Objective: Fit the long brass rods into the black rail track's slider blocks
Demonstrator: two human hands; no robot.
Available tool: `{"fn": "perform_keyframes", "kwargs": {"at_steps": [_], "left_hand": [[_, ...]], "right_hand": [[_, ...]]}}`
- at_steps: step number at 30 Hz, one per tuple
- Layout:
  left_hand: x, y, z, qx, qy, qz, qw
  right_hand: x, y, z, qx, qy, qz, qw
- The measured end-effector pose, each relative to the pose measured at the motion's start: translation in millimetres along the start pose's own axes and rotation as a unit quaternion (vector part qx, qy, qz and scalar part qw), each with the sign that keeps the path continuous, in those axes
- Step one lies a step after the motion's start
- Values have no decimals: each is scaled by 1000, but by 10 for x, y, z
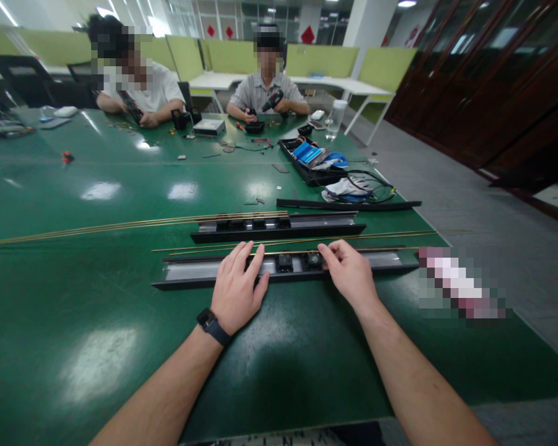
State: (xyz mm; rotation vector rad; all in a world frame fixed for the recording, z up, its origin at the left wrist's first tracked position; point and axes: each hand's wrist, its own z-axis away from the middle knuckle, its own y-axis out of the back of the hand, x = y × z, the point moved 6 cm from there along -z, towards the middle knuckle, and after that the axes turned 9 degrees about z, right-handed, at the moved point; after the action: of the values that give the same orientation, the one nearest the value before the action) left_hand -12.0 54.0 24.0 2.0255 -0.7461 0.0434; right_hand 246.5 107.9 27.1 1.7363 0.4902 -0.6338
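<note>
Left hand (pixel 239 288) lay over near rail (pixel 186 271) on table (pixel 121 396), fingers slightly spread, gripping nothing visible; right hand (pixel 352 272) nearly pinched beside block (pixel 313 260), hold unclear. Steadying rail probably helped.

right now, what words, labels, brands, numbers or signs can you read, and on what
None can be read.
Near rail: no legible print.
Watch: screen dark, no digits legible.
Red diamonds: any characters too small.
Pink-white thing: pixelated, unreadable.
</note>
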Motion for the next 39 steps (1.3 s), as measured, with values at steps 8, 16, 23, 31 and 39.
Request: {"fn": "perform_keyframes", "kwargs": {"at_steps": [8,16,23,31,39], "left_hand": [[5,8,0,-1,-2,-2,1000],[-4,3,-2,-1,4,2,1000],[-4,7,-2,-1,2,0,1000],[-8,1,2,-4,1,0,1000],[-3,1,0,-2,2,-4,1000]], "right_hand": [[-9,19,9,9,-5,15,1000],[16,-3,1,4,-9,4,1000],[18,-4,-3,6,-8,0,1000],[-7,1,10,4,9,14,1000],[27,-18,-8,3,6,7,1000]]}}
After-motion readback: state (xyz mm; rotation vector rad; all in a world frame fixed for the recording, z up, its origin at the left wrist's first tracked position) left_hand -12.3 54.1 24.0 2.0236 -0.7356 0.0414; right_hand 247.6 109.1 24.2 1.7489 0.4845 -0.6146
